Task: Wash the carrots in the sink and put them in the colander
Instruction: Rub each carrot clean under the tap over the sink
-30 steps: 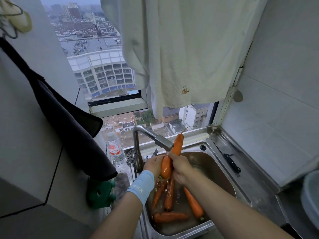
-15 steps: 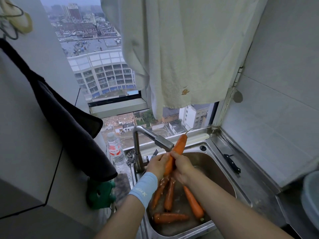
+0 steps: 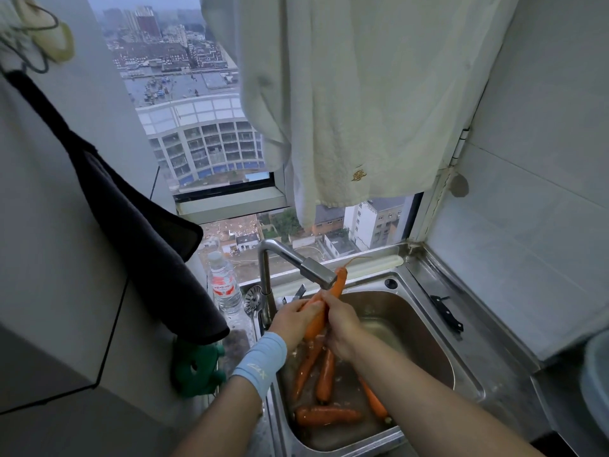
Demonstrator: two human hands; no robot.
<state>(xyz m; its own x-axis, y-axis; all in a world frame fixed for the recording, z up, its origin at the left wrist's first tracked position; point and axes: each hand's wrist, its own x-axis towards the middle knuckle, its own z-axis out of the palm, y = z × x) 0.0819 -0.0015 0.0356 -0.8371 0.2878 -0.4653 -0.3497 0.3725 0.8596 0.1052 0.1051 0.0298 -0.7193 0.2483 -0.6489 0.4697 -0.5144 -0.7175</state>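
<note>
**Item:** long tapered carrot [image 3: 337, 286], wet smooth orange skin, thready root tip, held tilted just beside the end of the square steel faucet spout [image 3: 314, 273].
**Grip:** left hand [image 3: 291, 319] wraps the thick end; right hand [image 3: 342, 324] curls round the shaft.
**Other carrots** [image 3: 326, 415]: lying in the steel sink [image 3: 421, 324].
**Risk:** slick skin may slip from the grip; the tip may knock the spout.
**Colander:** not identifiable.

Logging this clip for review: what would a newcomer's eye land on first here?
The left hand and right hand grip one orange carrot under the faucet, over the steel sink. Four more carrots lie in its basin. A large pale towel hangs across the window above.
</note>
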